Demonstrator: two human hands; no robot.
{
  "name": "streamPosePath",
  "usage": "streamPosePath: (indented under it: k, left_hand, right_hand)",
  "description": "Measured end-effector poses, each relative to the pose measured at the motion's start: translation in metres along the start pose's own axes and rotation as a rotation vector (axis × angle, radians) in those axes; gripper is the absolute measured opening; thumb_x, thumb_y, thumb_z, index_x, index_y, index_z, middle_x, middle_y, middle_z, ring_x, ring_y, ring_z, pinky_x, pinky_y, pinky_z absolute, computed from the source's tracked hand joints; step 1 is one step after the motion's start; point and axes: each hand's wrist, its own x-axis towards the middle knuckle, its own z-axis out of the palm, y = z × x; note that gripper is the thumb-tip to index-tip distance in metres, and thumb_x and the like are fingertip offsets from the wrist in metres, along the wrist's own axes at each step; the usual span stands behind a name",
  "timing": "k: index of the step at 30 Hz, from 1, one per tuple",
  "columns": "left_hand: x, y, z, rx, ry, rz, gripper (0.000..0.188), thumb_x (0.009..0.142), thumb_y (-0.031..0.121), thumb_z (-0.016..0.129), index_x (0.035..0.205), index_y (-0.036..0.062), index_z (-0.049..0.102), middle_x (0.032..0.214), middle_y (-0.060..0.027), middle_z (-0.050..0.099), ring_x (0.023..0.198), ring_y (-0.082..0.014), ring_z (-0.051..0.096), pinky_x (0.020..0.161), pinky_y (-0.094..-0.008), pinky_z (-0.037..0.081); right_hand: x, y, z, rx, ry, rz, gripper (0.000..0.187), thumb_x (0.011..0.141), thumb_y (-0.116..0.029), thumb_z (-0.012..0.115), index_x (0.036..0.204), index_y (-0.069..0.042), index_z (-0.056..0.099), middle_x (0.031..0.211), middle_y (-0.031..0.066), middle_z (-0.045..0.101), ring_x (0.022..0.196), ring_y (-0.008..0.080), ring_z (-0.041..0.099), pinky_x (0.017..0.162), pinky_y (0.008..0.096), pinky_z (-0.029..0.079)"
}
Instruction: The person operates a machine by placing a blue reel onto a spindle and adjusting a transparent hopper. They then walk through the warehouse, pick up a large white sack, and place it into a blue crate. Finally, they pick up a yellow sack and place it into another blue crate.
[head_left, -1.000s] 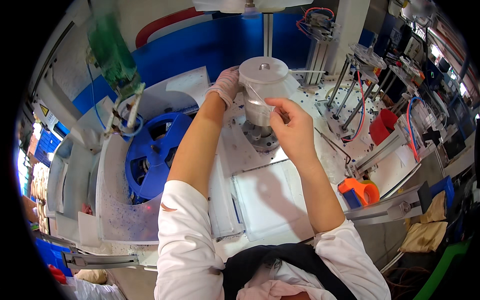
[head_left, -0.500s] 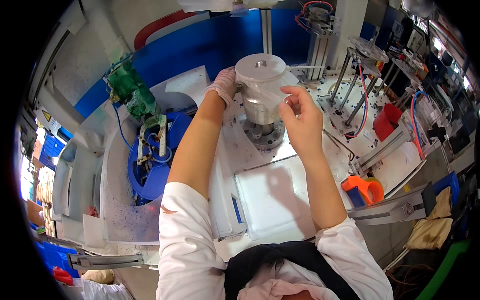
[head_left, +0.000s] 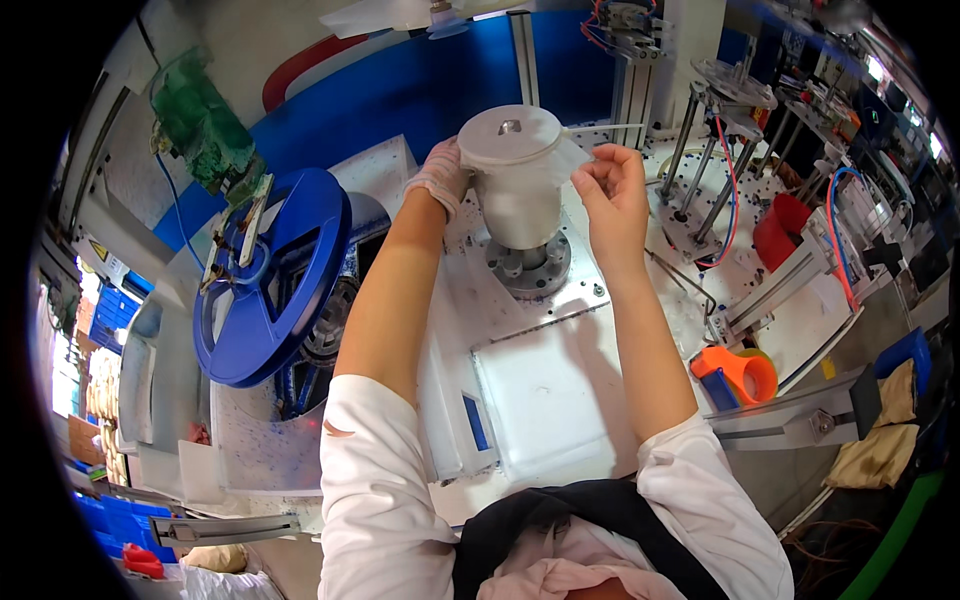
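While the lidded pot (head_left: 518, 200) is stood upright on a round base (head_left: 528, 277) toward the far edge of the worktable (head_left: 577, 235), its left side is touched by the nearer left hand (head_left: 440, 178), grip hidden, its right flanked by the curled right hand (head_left: 612, 195), pinch unclear.

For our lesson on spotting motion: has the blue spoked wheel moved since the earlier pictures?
Yes: the blue spoked wheel has lifted, tilted and shifted leftward against the white trough it lay in.
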Motion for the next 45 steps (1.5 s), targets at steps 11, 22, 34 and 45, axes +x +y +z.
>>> streamPosePath:
  k: [11, 22, 34, 45]
  left_hand:
    - [0.01, -0.058, 0.063, -0.861, -0.004, -0.071, 0.042, 0.086, 0.007, 0.056, 0.128, 0.012, 0.055, 0.134, -0.007, 0.052, 0.124, -0.0222, 0.048, 0.104, -0.029, 0.038]
    - [0.017, -0.057, 0.073, -1.05, 0.101, 0.025, 0.037, 0.084, 0.003, 0.056, 0.121, 0.0063, 0.06, 0.123, -0.0134, 0.06, 0.113, -0.0269, 0.056, 0.096, -0.0314, 0.045]
    - [0.006, -0.024, 0.035, -0.846, -0.035, -0.122, 0.032, 0.094, 0.008, 0.047, 0.125, 0.0071, 0.056, 0.124, -0.0105, 0.059, 0.114, -0.0212, 0.056, 0.095, -0.0309, 0.045]
    - [0.008, -0.037, 0.036, -1.435, -0.144, -0.345, 0.046, 0.098, 0.027, 0.047, 0.14, 0.01, 0.039, 0.142, -0.0054, 0.043, 0.13, -0.0184, 0.04, 0.107, -0.029, 0.033]
  right_hand:
    - [-0.007, 0.016, 0.005, -0.228, -0.069, -0.672, 0.03, 0.084, 0.006, 0.058, 0.11, -0.005, 0.046, 0.093, 0.0114, 0.059, 0.095, 0.0279, 0.062, 0.081, 0.0347, 0.049]
    - [0.012, 0.03, 0.015, 0.472, -0.015, 0.074, 0.039, 0.089, 0.001, 0.053, 0.12, -0.005, 0.029, 0.092, 0.01, 0.055, 0.08, 0.0172, 0.062, 0.07, 0.0294, 0.052]
    - [0.012, 0.021, 0.038, 0.159, 0.253, 0.076, 0.037, 0.083, -0.003, 0.062, 0.114, -0.005, 0.041, 0.086, 0.0052, 0.057, 0.074, 0.0107, 0.056, 0.063, 0.0227, 0.045]
    - [0.013, 0.067, 0.034, 0.202, 0.37, 0.248, 0.037, 0.085, -0.01, 0.06, 0.119, -0.007, 0.045, 0.116, 0.0077, 0.048, 0.11, 0.0182, 0.045, 0.092, 0.03, 0.037]
